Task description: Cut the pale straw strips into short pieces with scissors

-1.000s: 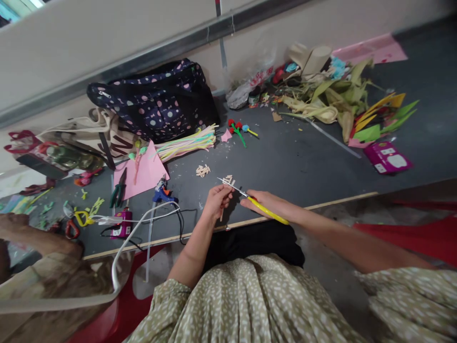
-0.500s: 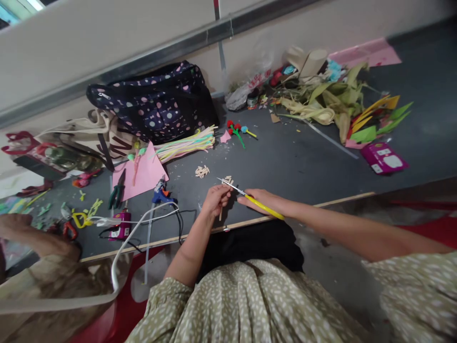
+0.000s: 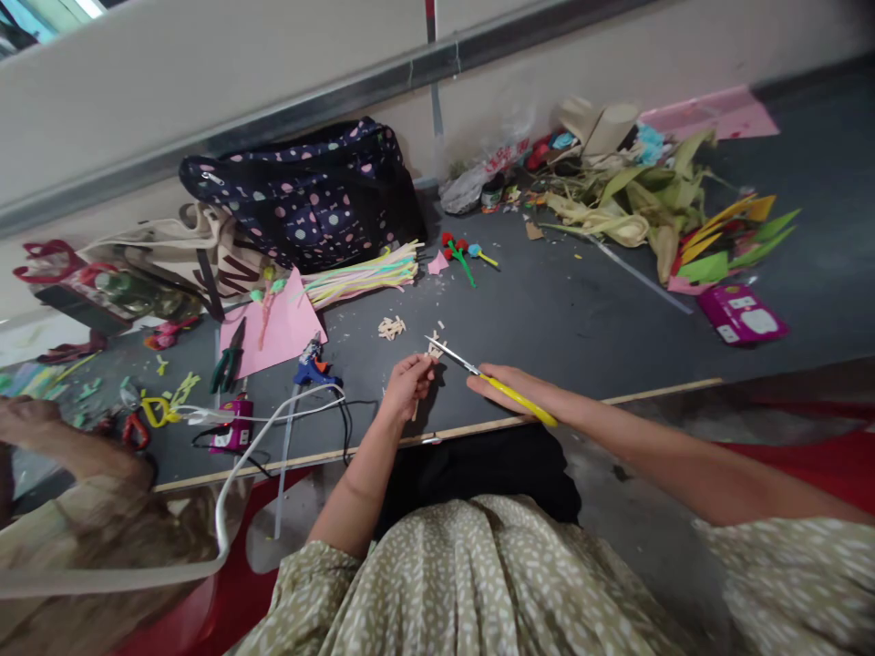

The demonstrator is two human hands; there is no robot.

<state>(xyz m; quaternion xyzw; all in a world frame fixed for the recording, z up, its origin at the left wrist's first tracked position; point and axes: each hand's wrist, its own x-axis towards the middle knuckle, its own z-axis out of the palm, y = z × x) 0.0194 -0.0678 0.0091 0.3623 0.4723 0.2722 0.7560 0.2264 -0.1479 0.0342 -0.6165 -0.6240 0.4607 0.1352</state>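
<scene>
Left grip (image 3: 408, 383) has drawn slightly left of the scissors (image 3: 526, 403) since the earlier frame, so fingertips and blades now stand a little apart; a loose bit (image 3: 441, 325) now shows on the desk (image 3: 574, 314) beyond the blade tips.

Left to right. Far left edge, another person's forearm (image 3: 88, 451) at the desk. Pliers (image 3: 225, 369), dark green handles, beside a pink sheet (image 3: 293, 323). Next a blue glue gun (image 3: 313, 369), cords near it, and behind that a bundle of pastel stems (image 3: 365, 273). Then a first heap (image 3: 392, 328) of short, pale tan cut bits, lying every which way, beyond the left grip.

Pale strip: narrow, light tan, plain; sits in the left grip near the desk's front edge. Lower end (image 3: 415, 413) pokes out below the fist; upper end hard to make out at the fingertips. Left grip is closed, thumb and fingers pinching the strip.

Second heap (image 3: 436, 348), smaller, same tan bits, just past the left fingertips, by the blade tips. Scissors: yellow handles, slim silvery blades pointing left and away; how far the blades are spread, cannot tell. Right grip (image 3: 520, 383) is wrapped on the yellow handles, fingers partly hidden.

Farther right, dry husks (image 3: 629, 210) and a purple packet (image 3: 742, 314), well apart from both grips.
</scene>
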